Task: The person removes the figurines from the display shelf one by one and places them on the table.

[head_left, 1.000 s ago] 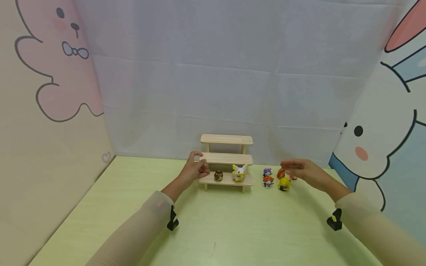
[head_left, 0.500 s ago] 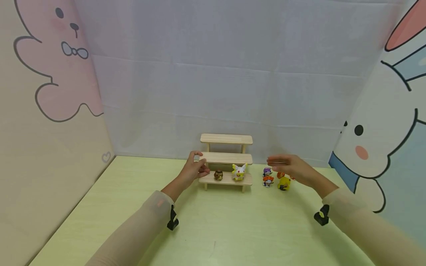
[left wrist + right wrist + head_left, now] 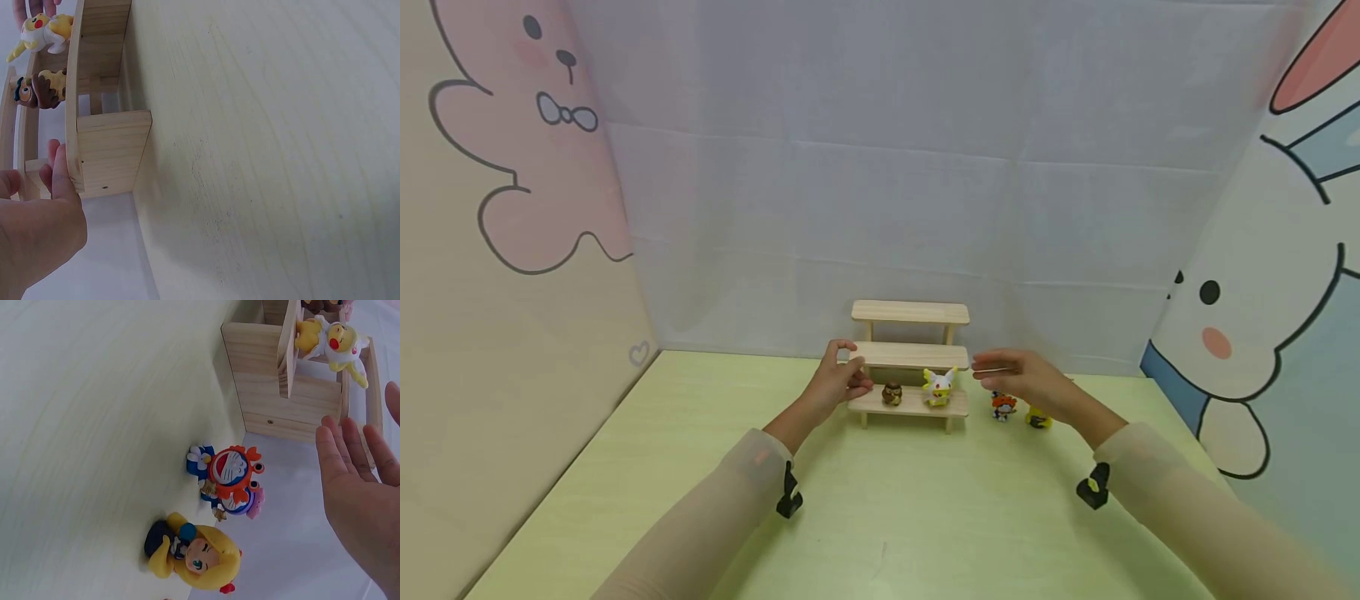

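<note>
A three-tier wooden stand (image 3: pixel 910 357) stands against the back wall. A brown owl figurine (image 3: pixel 892 394) and a yellow figurine with white ears (image 3: pixel 938 388) sit on its lowest shelf. My left hand (image 3: pixel 829 389) is at the stand's left end, its loosely bent fingers (image 3: pixel 61 178) touching the lowest shelf's end. Just off the right end, my right hand (image 3: pixel 1028 385) hovers with straight fingers, holding nothing. Below it are a figurine in an orange crab hat (image 3: pixel 231 470), one in a purple hat (image 3: pixel 244 504) and a yellow-haired one (image 3: pixel 203 556).
The stand is on a pale yellow-green tabletop (image 3: pixel 887 500). Behind it hangs a white cloth (image 3: pixel 820 183). Side panels bear a pink bear drawing (image 3: pixel 550 183) at left and a white rabbit drawing (image 3: pixel 1255 300) at right.
My right hand has moved left over the loose figurines to the stand's right end, its fingers straight throughout. The left hand has stayed at the left end.
</note>
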{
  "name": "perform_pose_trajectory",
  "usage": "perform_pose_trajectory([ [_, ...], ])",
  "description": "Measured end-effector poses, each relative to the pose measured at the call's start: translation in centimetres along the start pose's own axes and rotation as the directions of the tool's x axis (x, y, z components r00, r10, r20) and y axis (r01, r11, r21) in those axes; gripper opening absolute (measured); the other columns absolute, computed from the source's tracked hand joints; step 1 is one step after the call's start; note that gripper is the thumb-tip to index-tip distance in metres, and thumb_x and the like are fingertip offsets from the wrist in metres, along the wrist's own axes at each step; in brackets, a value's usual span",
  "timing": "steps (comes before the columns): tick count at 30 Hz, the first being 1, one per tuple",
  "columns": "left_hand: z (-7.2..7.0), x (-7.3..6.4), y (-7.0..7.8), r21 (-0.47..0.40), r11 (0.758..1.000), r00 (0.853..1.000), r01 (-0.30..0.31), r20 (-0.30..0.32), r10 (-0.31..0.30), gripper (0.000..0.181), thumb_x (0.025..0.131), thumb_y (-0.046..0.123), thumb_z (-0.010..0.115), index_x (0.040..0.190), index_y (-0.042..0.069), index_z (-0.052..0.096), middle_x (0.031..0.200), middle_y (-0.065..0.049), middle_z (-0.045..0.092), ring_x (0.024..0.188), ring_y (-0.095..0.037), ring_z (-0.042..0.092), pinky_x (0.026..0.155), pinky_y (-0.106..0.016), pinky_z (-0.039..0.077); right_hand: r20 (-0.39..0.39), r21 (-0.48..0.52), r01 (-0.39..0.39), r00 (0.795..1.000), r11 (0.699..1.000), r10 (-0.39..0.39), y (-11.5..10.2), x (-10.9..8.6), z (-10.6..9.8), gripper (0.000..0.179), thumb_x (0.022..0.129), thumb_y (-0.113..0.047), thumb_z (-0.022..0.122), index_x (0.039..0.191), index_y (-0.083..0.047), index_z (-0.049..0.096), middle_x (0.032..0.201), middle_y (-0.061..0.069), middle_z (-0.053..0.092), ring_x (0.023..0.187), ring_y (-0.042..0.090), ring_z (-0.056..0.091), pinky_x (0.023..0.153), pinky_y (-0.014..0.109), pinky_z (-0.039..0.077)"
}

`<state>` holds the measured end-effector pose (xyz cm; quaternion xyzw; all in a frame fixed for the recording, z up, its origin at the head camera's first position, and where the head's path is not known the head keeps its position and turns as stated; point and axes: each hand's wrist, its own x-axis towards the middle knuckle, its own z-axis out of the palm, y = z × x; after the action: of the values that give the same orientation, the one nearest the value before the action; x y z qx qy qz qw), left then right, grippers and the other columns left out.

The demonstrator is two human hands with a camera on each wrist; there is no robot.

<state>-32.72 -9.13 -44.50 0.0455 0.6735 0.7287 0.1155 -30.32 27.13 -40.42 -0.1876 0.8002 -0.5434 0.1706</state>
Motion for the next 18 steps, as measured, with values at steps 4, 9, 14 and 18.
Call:
perform_pose_trajectory([
  [4,0.0,0.0,0.0,0.000,1.000,1.000,0.001,-0.006,-0.001,0.034,0.110,0.018,0.052,0.138,0.014,0.034,0.091,-0.014,0.060,0.082,-0.024,0.067,0.089,-0.039,0.061,-0.009,0.017,0.001,1.000,1.000,-0.001,0.0,0.4,0.6,0.061,0.102,-0.026,0.068,0.153,-0.004,0.043,0.154,0.028,0.044,0.141,0.047,0.044,0.112,0.066,0.039],
  [9,0.0,-0.1,0.0,-0.005,1.000,1.000,0.007,-0.012,-0.007,0.032,0.110,0.018,0.052,0.137,0.014,0.034,0.090,-0.014,0.061,0.082,-0.024,0.067,0.088,-0.038,0.062,-0.019,0.029,-0.007,1.000,1.000,0.007,0.2,0.4,1.0,0.060,0.102,-0.027,0.069,0.152,-0.004,0.045,0.153,0.028,0.045,0.139,0.044,0.047,0.111,0.066,0.040],
  [14,0.1,-0.2,0.2,0.000,1.000,1.000,0.006,-0.015,-0.006,0.033,0.110,0.018,0.051,0.138,0.014,0.034,0.091,-0.014,0.061,0.082,-0.024,0.067,0.089,-0.039,0.061,0.005,0.061,0.000,1.000,0.998,-0.001,0.6,0.9,1.5,0.059,0.102,-0.026,0.068,0.152,-0.003,0.045,0.152,0.023,0.049,0.139,0.039,0.050,0.114,0.064,0.038],
  [18,0.2,-0.2,0.3,0.000,1.000,1.000,0.009,-0.019,-0.009,0.032,0.110,0.018,0.051,0.138,0.014,0.034,0.091,-0.014,0.060,0.082,-0.024,0.067,0.089,-0.038,0.062,0.022,0.101,0.010,1.000,0.995,-0.012,0.7,1.3,2.1,0.058,0.103,-0.020,0.066,0.152,0.000,0.043,0.150,0.024,0.050,0.137,0.038,0.051,0.115,0.054,0.042],
])
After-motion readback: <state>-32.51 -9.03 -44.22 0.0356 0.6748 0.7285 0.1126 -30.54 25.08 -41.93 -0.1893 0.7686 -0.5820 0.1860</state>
